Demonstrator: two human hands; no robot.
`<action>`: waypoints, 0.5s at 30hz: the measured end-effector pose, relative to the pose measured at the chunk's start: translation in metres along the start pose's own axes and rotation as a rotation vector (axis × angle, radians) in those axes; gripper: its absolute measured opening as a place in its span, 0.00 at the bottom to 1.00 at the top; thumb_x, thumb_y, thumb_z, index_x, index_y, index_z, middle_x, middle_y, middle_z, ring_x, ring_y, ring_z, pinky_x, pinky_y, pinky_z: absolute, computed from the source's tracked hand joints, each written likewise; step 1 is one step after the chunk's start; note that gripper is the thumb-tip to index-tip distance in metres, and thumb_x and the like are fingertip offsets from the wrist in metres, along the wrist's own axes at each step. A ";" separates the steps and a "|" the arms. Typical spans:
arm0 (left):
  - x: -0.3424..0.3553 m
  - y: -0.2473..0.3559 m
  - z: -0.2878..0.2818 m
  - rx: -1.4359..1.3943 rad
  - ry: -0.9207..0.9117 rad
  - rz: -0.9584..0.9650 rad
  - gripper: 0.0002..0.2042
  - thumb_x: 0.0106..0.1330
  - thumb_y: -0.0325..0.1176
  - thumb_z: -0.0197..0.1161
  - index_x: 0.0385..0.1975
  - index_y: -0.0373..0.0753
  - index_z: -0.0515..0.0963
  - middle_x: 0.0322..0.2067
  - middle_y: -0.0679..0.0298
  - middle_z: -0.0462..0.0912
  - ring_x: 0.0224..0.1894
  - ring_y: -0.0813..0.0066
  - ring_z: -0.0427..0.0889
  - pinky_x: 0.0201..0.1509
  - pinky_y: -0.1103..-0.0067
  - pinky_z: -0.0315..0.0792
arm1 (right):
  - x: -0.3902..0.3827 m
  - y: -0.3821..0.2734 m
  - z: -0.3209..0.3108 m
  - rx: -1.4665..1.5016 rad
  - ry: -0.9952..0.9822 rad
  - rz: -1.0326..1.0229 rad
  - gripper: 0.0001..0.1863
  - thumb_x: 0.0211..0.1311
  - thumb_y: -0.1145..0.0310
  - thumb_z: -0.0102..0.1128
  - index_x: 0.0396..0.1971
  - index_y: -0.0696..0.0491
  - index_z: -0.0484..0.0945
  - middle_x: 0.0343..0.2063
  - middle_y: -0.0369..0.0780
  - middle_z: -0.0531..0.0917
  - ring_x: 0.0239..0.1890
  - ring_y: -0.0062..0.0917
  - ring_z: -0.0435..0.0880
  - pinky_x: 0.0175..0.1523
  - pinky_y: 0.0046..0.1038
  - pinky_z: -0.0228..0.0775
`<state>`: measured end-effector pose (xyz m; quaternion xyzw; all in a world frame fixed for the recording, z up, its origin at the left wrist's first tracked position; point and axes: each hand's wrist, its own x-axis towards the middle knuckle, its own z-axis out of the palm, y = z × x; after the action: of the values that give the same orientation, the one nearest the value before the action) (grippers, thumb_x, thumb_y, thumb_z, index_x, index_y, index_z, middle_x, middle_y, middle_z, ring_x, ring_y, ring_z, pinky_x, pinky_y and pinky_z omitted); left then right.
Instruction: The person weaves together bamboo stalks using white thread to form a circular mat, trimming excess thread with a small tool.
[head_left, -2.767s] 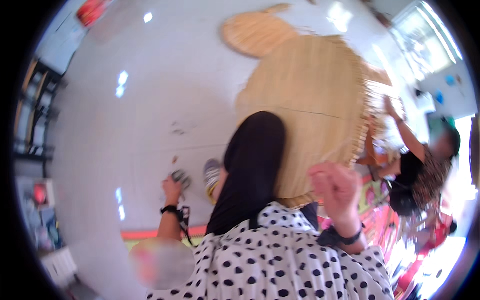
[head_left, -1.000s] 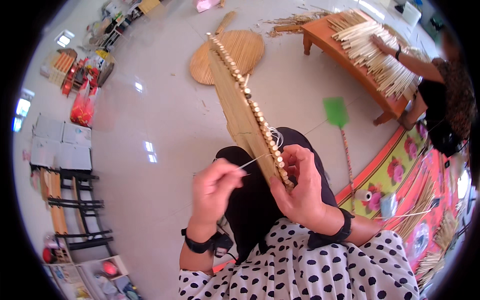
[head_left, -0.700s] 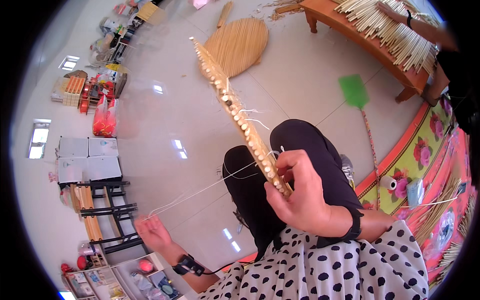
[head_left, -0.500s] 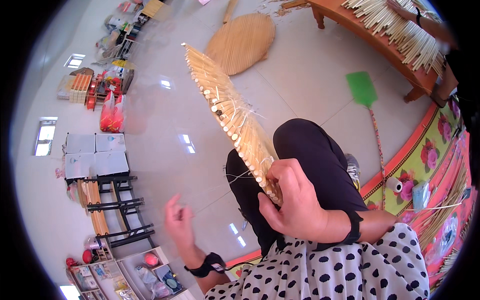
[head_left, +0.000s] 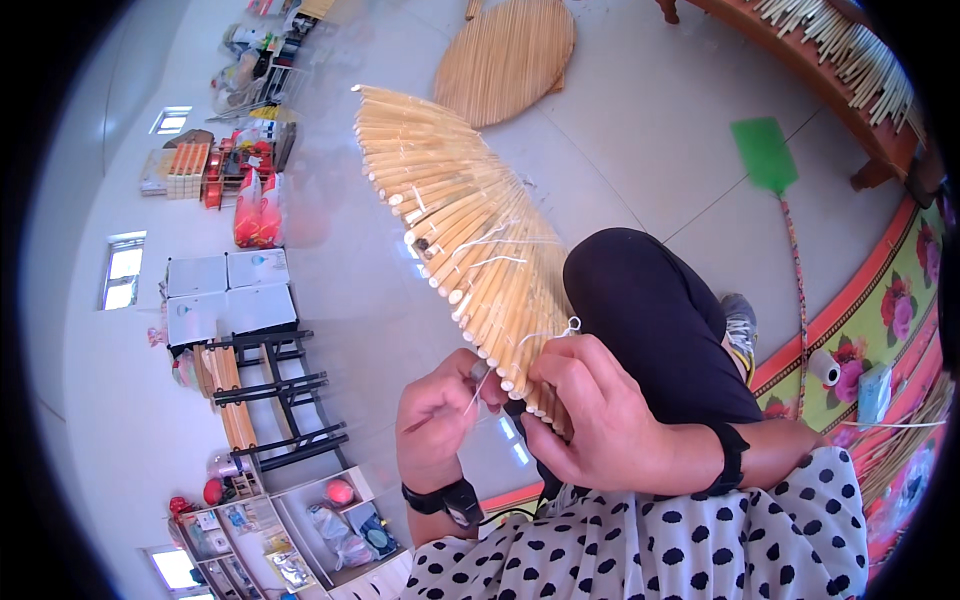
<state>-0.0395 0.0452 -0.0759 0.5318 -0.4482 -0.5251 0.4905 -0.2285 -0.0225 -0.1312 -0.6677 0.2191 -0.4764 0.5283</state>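
A fan-shaped mat of straw-coloured sticks (head_left: 445, 180), laced with white thread, stands up from my lap with its cut ends along the left edge. My right hand (head_left: 595, 405) grips its lower end, fingers curled over the sticks. Just left of that end, my left hand (head_left: 440, 410) is closed, pinching a fine needle or thread at the mat's edge; its fingertips are partly hidden, so I cannot tell which. Loose white strands lie across the face of the mat. My dark-trousered knee (head_left: 630, 280) is behind it on the right.
A round stick mat (head_left: 505, 60) lies on the floor ahead. Upper right: an orange wooden table (head_left: 800, 70) piled with sticks, a person's leg beside it. A green swatter (head_left: 760, 150), floral mat (head_left: 895, 310) and thread cone (head_left: 824, 368) lie right; stacked goods and racks (head_left: 270, 380) left.
The stick mat has turned from edge-on to show more of its face. My left hand, out to the left with thread stretched from it, has come back in to the mat's edge.
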 end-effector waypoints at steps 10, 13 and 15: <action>0.011 -0.008 0.010 -0.538 0.061 0.196 0.15 0.69 0.41 0.56 0.20 0.43 0.67 0.29 0.63 0.73 0.29 0.69 0.67 0.30 0.75 0.60 | 0.013 -0.006 -0.001 -0.084 -0.042 0.113 0.33 0.44 0.75 0.70 0.55 0.61 0.68 0.39 0.47 0.72 0.37 0.41 0.78 0.40 0.34 0.76; 0.011 0.003 0.009 -0.345 0.122 0.215 0.15 0.70 0.41 0.56 0.22 0.42 0.68 0.27 0.63 0.74 0.27 0.71 0.65 0.28 0.76 0.58 | 0.012 -0.008 0.001 -0.124 -0.075 0.098 0.35 0.42 0.77 0.69 0.56 0.62 0.68 0.40 0.48 0.73 0.38 0.41 0.79 0.41 0.34 0.76; 0.013 0.005 0.009 -0.284 0.148 0.230 0.15 0.70 0.40 0.57 0.22 0.41 0.69 0.26 0.63 0.74 0.26 0.72 0.65 0.27 0.77 0.56 | 0.011 -0.008 0.001 -0.129 -0.087 0.093 0.37 0.41 0.78 0.66 0.57 0.65 0.66 0.39 0.48 0.72 0.39 0.41 0.76 0.43 0.34 0.73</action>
<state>-0.0480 0.0315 -0.0721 0.4396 -0.3902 -0.4831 0.6489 -0.2238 -0.0282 -0.1192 -0.7096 0.2570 -0.4069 0.5147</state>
